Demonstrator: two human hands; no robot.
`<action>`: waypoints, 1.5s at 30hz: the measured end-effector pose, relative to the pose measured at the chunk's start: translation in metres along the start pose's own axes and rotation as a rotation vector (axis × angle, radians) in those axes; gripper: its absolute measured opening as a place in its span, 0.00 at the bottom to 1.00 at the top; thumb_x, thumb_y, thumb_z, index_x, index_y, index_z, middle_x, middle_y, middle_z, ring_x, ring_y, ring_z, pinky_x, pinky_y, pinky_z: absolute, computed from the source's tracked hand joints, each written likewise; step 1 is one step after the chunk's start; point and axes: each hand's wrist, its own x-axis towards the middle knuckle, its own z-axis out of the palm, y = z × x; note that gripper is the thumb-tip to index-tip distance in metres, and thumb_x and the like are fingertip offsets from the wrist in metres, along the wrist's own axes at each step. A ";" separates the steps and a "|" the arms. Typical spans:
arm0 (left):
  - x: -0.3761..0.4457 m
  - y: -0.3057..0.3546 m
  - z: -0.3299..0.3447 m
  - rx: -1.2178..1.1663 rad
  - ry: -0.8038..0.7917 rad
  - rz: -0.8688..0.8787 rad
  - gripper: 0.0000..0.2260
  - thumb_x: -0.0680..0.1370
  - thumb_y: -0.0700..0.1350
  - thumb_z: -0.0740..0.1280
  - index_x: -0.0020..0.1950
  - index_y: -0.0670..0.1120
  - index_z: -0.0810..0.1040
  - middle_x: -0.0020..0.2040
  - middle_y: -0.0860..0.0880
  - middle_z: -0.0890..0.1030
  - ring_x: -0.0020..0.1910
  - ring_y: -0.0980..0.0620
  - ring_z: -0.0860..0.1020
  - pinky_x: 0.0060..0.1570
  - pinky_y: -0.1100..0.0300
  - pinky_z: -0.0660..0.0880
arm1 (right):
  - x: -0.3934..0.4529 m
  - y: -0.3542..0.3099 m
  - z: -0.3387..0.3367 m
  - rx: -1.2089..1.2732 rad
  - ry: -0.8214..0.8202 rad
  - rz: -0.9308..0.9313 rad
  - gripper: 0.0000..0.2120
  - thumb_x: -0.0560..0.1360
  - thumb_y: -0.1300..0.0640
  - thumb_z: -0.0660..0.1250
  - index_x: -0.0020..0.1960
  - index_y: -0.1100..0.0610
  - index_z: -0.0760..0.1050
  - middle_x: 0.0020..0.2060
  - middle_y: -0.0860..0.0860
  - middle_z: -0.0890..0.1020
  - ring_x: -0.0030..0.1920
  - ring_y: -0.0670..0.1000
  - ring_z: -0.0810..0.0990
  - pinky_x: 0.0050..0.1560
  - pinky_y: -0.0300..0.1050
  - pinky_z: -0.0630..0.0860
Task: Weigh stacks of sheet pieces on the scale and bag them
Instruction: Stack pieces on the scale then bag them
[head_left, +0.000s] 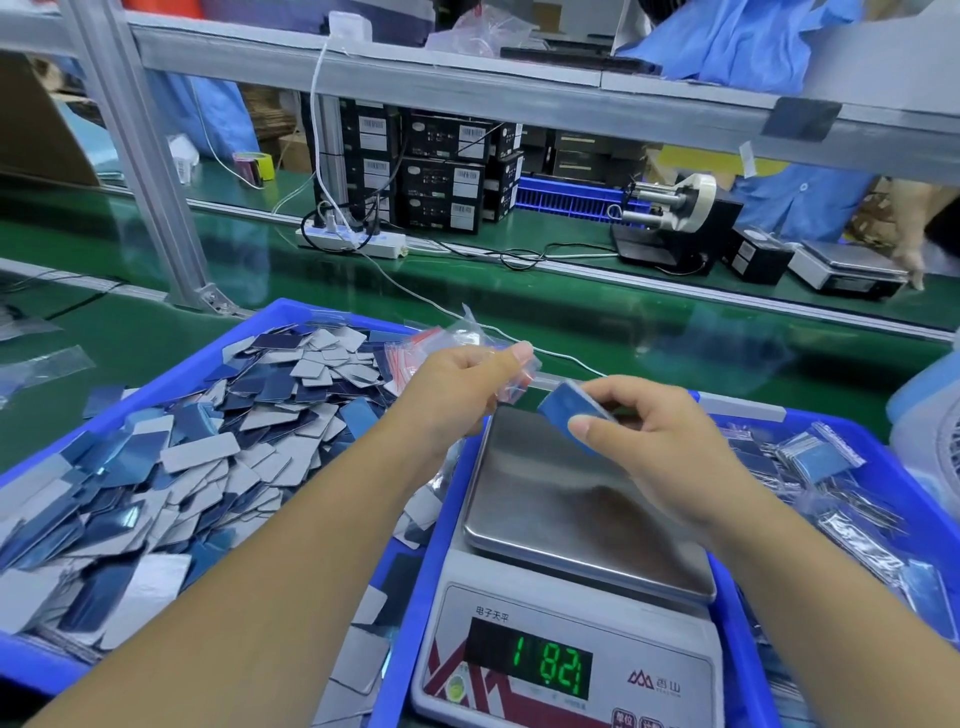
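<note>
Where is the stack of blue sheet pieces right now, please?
In the head view, the right hand pinches the stack of blue sheet pieces above the scale pan's far edge, beside the left hand.

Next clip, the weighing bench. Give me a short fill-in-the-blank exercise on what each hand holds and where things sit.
1. The right hand holds a ____ stack of sheet pieces over the scale's pan.
2. The left hand pinches a small clear ____.
3. The pan of the scale carries ____.
4. The loose sheet pieces lie in the blue tray to the ____ of the scale.

Missing words: blue; bag; nothing; left
</note>
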 end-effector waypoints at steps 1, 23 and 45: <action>-0.001 0.001 0.002 -0.021 -0.028 0.011 0.15 0.70 0.62 0.70 0.35 0.52 0.85 0.28 0.54 0.68 0.24 0.58 0.63 0.25 0.66 0.61 | -0.001 -0.001 0.001 0.050 0.016 -0.012 0.06 0.77 0.59 0.71 0.48 0.48 0.82 0.34 0.39 0.81 0.32 0.39 0.74 0.35 0.31 0.68; -0.005 -0.003 0.008 -0.164 -0.248 0.073 0.05 0.71 0.47 0.73 0.44 0.53 0.87 0.33 0.54 0.76 0.30 0.56 0.67 0.29 0.66 0.63 | -0.002 -0.008 0.019 0.477 0.134 0.104 0.08 0.77 0.66 0.69 0.50 0.54 0.82 0.32 0.49 0.80 0.25 0.47 0.68 0.27 0.40 0.66; -0.010 0.007 0.001 -0.208 -0.279 0.034 0.06 0.70 0.43 0.75 0.41 0.55 0.87 0.39 0.52 0.84 0.37 0.56 0.81 0.37 0.65 0.75 | -0.002 -0.006 0.009 0.501 0.072 0.099 0.09 0.73 0.68 0.72 0.43 0.55 0.83 0.36 0.56 0.81 0.29 0.52 0.76 0.32 0.42 0.75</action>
